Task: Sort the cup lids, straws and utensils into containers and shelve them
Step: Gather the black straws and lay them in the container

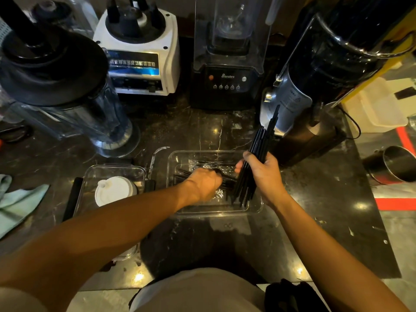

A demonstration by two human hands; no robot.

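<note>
Sorting underway at frame centre: right hand (263, 174) grips a straw bundle (254, 163) standing in the tray (216, 213), left hand (203, 183) closed around loose straws, lids (113, 191) binned lower left, shelving outstanding.

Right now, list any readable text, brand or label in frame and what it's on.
"Blenders": on the black blender base, above its button row.
Chinese line on the white blender panel: too blurred to read; smaller print beneath also unreadable.
Grey label on the steel machine at right: print too small to read.
Straws, clear tray, lids: no text visible.
</note>
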